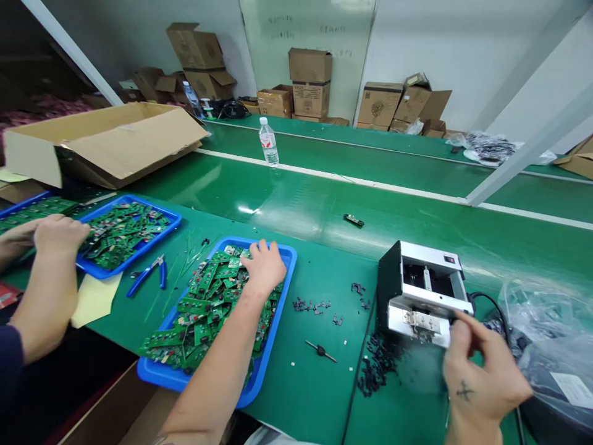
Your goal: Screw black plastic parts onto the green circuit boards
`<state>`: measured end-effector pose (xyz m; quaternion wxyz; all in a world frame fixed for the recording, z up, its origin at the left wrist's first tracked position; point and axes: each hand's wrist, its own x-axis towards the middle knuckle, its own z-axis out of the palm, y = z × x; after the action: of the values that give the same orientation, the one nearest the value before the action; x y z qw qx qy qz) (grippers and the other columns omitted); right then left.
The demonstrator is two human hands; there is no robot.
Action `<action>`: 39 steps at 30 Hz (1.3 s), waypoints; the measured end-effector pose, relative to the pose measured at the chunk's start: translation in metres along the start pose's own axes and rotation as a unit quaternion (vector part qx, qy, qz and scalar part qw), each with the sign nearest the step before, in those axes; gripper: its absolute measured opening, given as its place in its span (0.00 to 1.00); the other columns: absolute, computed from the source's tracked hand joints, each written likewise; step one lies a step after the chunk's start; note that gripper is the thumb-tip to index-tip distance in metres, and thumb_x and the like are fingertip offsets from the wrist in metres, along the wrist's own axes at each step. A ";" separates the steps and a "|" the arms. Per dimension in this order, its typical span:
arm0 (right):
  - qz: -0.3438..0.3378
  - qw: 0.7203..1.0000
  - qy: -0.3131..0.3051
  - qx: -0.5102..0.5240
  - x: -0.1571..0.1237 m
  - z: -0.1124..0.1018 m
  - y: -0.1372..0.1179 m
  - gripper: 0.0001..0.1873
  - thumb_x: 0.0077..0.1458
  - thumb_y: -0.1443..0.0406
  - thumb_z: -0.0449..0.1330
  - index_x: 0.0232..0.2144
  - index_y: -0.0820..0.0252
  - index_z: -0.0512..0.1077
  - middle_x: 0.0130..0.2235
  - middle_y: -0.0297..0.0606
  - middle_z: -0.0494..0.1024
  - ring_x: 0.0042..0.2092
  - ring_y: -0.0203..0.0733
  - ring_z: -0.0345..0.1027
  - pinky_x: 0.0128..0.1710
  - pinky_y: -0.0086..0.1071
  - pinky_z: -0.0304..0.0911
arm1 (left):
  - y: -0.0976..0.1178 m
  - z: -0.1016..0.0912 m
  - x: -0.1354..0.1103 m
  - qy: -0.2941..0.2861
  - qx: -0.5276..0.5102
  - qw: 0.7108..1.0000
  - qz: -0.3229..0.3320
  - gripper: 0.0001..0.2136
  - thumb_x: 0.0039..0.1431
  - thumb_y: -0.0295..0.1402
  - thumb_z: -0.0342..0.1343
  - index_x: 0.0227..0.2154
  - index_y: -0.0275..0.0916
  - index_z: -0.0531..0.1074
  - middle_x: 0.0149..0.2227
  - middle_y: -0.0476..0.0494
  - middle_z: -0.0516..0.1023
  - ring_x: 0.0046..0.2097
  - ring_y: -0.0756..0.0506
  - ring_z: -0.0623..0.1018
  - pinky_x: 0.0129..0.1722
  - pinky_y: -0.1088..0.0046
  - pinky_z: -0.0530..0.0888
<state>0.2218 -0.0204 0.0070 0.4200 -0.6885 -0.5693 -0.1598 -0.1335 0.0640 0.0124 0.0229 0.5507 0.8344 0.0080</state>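
Well, the open left hand (264,269) could push circuit boards (208,315) off the blue tray (267,346); the right hand (482,377), its grip unclear, could get nipped by the metal machine (419,290).

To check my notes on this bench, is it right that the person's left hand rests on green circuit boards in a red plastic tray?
Not quite: the tray is blue, not red. The head view shows the left hand resting on the green circuit boards in a blue plastic tray.
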 end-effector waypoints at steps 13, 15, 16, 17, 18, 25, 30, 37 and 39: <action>-0.144 0.886 -0.434 0.079 -0.066 0.067 -0.080 0.09 0.60 0.57 0.56 0.36 0.54 0.72 0.32 0.36 0.76 0.27 0.39 0.71 0.22 0.29 0.48 | -0.027 -0.012 -0.013 -0.090 0.073 0.989 0.089 0.16 0.59 0.33 0.48 0.49 0.39 0.71 0.54 0.32 0.66 0.54 0.33 0.63 0.47 0.53 0.67; -0.127 0.880 -0.447 0.095 -0.067 0.068 -0.077 0.10 0.61 0.58 0.54 0.33 0.54 0.72 0.32 0.36 0.76 0.29 0.39 0.71 0.23 0.28 0.49 | -0.029 -0.015 -0.019 -0.108 0.059 0.985 0.121 0.15 0.59 0.34 0.48 0.47 0.42 0.73 0.55 0.35 0.68 0.54 0.34 0.64 0.47 0.53 0.66; -0.118 0.878 -0.452 0.108 -0.067 0.069 -0.075 0.10 0.61 0.58 0.53 0.32 0.54 0.71 0.33 0.36 0.76 0.30 0.39 0.71 0.24 0.28 0.50 | -0.030 -0.017 -0.021 -0.126 0.053 0.982 0.133 0.15 0.58 0.33 0.49 0.47 0.43 0.73 0.54 0.37 0.69 0.54 0.34 0.65 0.48 0.53 0.66; -0.109 0.874 -0.457 0.123 -0.067 0.069 -0.074 0.10 0.62 0.58 0.53 0.32 0.54 0.71 0.34 0.36 0.77 0.31 0.39 0.71 0.25 0.28 0.51 | -0.031 -0.019 -0.022 -0.148 0.050 0.978 0.142 0.15 0.57 0.33 0.50 0.46 0.44 0.74 0.53 0.38 0.71 0.54 0.34 0.65 0.48 0.53 0.66; -0.097 0.871 -0.461 0.141 -0.068 0.069 -0.073 0.11 0.62 0.58 0.52 0.33 0.54 0.71 0.34 0.37 0.77 0.32 0.39 0.71 0.27 0.28 0.53 | -0.031 -0.020 -0.023 -0.167 0.047 0.974 0.146 0.16 0.55 0.32 0.51 0.46 0.45 0.74 0.52 0.39 0.72 0.54 0.34 0.66 0.48 0.53 0.66; 0.016 0.804 -0.505 0.314 -0.068 0.068 -0.066 0.14 0.64 0.56 0.47 0.35 0.56 0.69 0.25 0.33 0.74 0.23 0.34 0.67 0.29 0.28 0.62 | -0.031 -0.023 -0.018 -0.198 0.027 0.973 0.114 0.17 0.48 0.28 0.56 0.42 0.46 0.75 0.44 0.40 0.77 0.51 0.34 0.70 0.47 0.54 0.65; 0.113 0.734 -0.522 0.419 -0.063 0.066 -0.063 0.14 0.61 0.55 0.53 0.35 0.58 0.70 0.27 0.36 0.75 0.29 0.38 0.71 0.32 0.30 0.67 | -0.035 -0.020 -0.016 -0.124 0.012 0.982 0.142 0.08 0.52 0.31 0.55 0.36 0.41 0.75 0.37 0.39 0.78 0.48 0.35 0.71 0.45 0.57 0.65; 0.206 0.668 -0.523 0.488 -0.064 0.063 -0.064 0.17 0.54 0.53 0.61 0.41 0.58 0.71 0.36 0.40 0.76 0.35 0.41 0.74 0.36 0.34 0.70 | -0.017 -0.020 -0.021 0.025 -0.138 0.965 0.221 0.04 0.60 0.30 0.49 0.36 0.40 0.67 0.37 0.42 0.76 0.42 0.42 0.74 0.40 0.67 0.67; 0.229 0.659 -0.521 0.492 -0.064 0.064 -0.065 0.19 0.51 0.53 0.63 0.41 0.58 0.72 0.35 0.39 0.76 0.34 0.41 0.74 0.36 0.34 0.71 | 0.000 -0.014 -0.031 -0.016 -0.205 0.945 0.254 0.05 0.61 0.31 0.48 0.39 0.41 0.65 0.34 0.46 0.76 0.35 0.45 0.75 0.36 0.71 0.67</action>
<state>0.1264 -0.0135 -0.0505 0.3556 -0.4605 -0.5144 0.6299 -0.1218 0.0357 0.0272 0.1460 0.7281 0.6463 0.1756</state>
